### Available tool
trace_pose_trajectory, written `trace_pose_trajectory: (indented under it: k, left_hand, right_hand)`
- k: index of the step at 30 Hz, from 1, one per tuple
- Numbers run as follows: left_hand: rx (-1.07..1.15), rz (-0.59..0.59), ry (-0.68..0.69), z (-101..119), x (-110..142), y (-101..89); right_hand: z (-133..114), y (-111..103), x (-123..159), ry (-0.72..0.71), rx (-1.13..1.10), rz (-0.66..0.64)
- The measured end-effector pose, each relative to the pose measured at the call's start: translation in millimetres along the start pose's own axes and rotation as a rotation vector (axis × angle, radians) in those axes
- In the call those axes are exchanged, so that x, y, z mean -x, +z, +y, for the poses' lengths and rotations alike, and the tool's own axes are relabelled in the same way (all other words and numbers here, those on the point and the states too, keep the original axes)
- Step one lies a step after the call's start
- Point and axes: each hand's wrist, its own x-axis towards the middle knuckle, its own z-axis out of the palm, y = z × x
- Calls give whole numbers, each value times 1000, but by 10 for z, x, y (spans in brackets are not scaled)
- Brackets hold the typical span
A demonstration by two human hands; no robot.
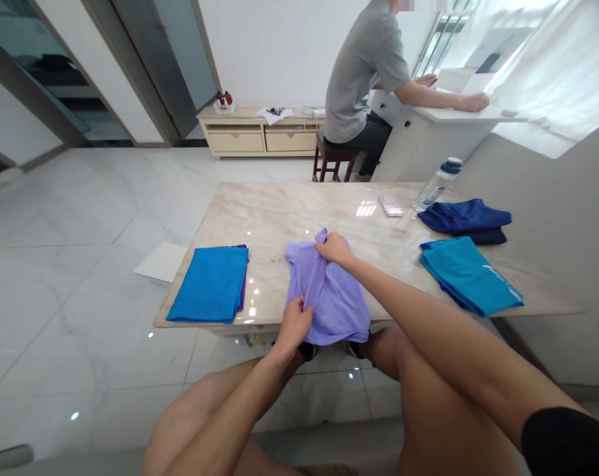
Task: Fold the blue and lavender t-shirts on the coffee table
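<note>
Lavender T-shirt (329,297) lies on the marble surface (279,218), near its front edge. Left hand (295,325) is closed on the shirt's lower part, right hand (333,248) closed on its top end, both grips pinching cloth. Folded blue cloth (207,284) sits just left of it; folded teal cloth (465,276) and folded navy cloth (463,217) lie well right, near a plastic water bottle (436,188).

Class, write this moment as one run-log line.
left hand: grips lavender T-shirt | right hand: grips its upper edge | under it: marble table
</note>
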Motion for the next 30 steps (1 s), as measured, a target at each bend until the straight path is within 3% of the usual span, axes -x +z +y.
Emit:
trace_pose_trajectory:
  k: [5, 8, 12, 14, 20, 24, 27, 30]
  left_hand:
    - [-138, 3, 33, 60, 11, -163]
    - [-371, -12, 34, 134, 48, -318]
    - [-872, 47, -3, 254, 135, -543]
    - [-995, 87, -7, 314, 158, -597]
    - [-998, 72, 66, 422, 121, -445]
    - [-995, 58, 91, 463, 19, -365]
    - [-953, -6, 58, 463, -76, -397]
    - [-905, -12, 65, 423, -145, -438]
  right_hand:
    - [-134, 123, 27, -18, -121, -72]
    - [-226, 134, 55, -37, -246, -160]
    - [-157, -60, 51, -45, -416, -196]
    - [3, -219, 42, -32, -420, -178]
    - [641, -587, 71, 49, -113, -147]
    - [809, -703, 89, 7, 64, -140]
    - [803, -709, 202, -53, 246, -252]
    - [837, -573, 518, -281, 452, -418]
